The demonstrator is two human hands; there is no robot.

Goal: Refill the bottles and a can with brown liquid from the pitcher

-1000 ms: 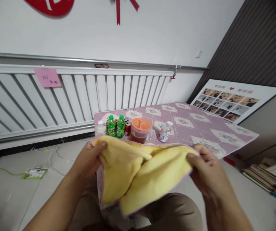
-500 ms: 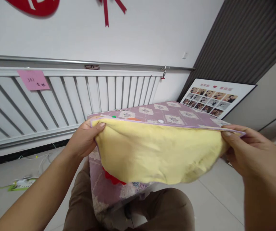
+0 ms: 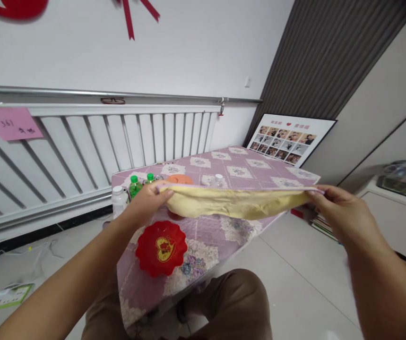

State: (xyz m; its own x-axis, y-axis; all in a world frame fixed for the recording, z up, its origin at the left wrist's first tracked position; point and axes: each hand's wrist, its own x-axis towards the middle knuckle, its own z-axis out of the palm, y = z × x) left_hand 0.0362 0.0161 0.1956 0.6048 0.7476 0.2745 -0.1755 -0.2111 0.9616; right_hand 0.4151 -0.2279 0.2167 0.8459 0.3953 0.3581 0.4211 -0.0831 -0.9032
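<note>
Yellow and thin, with a lilac edge, the cloth point(image 3: 238, 204) hangs in the air between the two hands in the head view, over the near part of the desk point(image 3: 137, 302). The left hand point(image 3: 153, 197) pinches one end of the top edge, thumb towards the wearer; the right hand point(image 3: 342, 204) pinches the other end, so the grip is closed on fabric at both sides. That edge runs nearly straight, while the body sags below it in soft folds and screens part of the orange lid point(image 3: 179, 179) behind.

It looks light and limp, likely a soft, plush weave that would not slip much between dry fingers. Nothing about it seems fragile, and a firm pinch should leave no harm. The ends of the edge look the best places to hold: taken by the middle alone, it would probably droop and bunch. A loose lower fold could brush the clear bottle point(image 3: 218, 181) or the green bottles point(image 3: 135, 186), which look easier to tip than the low red dish point(image 3: 161, 248) lying nearer the wearer. Whether the cloth touches anything behind it, I cannot tell.
</note>
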